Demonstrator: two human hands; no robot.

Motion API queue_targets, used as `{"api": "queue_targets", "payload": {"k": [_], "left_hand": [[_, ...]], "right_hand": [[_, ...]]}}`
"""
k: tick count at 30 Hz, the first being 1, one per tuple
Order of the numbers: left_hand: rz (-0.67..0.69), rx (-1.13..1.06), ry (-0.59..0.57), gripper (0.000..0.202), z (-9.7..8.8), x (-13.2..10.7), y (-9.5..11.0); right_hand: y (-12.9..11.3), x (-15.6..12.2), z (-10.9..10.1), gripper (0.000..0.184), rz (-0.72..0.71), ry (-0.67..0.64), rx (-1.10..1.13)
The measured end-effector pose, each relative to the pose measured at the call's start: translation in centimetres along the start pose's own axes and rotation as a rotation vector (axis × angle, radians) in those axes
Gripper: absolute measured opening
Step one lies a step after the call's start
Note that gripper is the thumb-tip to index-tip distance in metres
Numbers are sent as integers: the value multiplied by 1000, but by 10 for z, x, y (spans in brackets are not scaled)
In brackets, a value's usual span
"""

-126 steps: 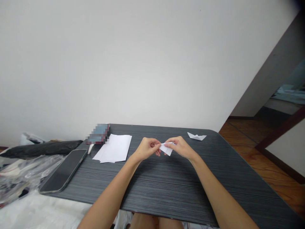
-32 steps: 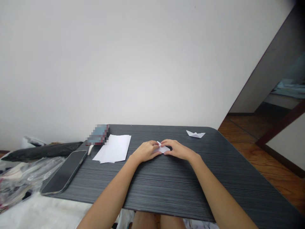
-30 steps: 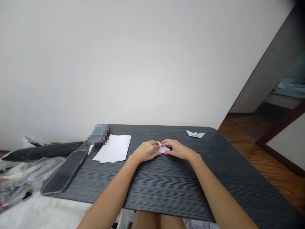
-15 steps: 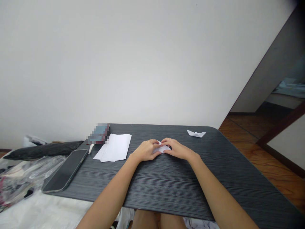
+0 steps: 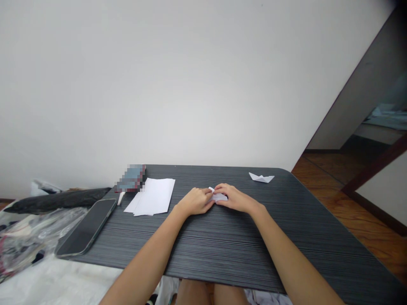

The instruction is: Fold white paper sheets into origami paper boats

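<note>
Between my two hands, a small folded piece of white paper (image 5: 220,197) lies low over the dark table (image 5: 229,250). My left hand (image 5: 197,201) has its fingers closed on the paper's left end and covers that part of it. From the right, my right hand (image 5: 231,198) pinches the same paper, thumb at the near edge and fingers over the far edge. A finished-looking white paper boat (image 5: 261,178) rests apart from both hands, toward the back right of the table.
Left of my hands lies a stack of white paper sheets (image 5: 155,197). Behind it is a blurred-out object with a red edge (image 5: 131,178). A phone (image 5: 87,228) lies at the table's left edge, beside a black wrapped bundle (image 5: 60,200). A wall (image 5: 203,84) stands behind.
My left fingers have shifted slightly and lie flatter over the paper, covering more of its left end. The right hand keeps nearly the same grip.
</note>
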State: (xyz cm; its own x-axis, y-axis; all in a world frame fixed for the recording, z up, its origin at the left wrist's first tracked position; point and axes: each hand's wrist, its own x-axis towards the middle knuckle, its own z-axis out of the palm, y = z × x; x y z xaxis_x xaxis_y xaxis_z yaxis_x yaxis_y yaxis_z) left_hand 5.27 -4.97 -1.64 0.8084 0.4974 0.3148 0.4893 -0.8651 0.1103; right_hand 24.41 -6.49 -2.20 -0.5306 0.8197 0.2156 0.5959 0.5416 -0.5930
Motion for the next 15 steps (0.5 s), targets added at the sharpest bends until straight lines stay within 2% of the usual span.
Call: {"api": "queue_targets", "payload": {"k": [5, 11, 15], "left_hand": [[26, 16, 40, 30, 3, 1, -2], [66, 152, 0, 33, 7, 3, -7], [51, 152, 0, 34, 6, 3, -6]], "right_hand": [[-2, 0, 1, 28, -32, 43, -41], [-5, 3, 4, 23, -93, 94, -88], [-5, 6, 8, 25, -134, 107, -163]]}}
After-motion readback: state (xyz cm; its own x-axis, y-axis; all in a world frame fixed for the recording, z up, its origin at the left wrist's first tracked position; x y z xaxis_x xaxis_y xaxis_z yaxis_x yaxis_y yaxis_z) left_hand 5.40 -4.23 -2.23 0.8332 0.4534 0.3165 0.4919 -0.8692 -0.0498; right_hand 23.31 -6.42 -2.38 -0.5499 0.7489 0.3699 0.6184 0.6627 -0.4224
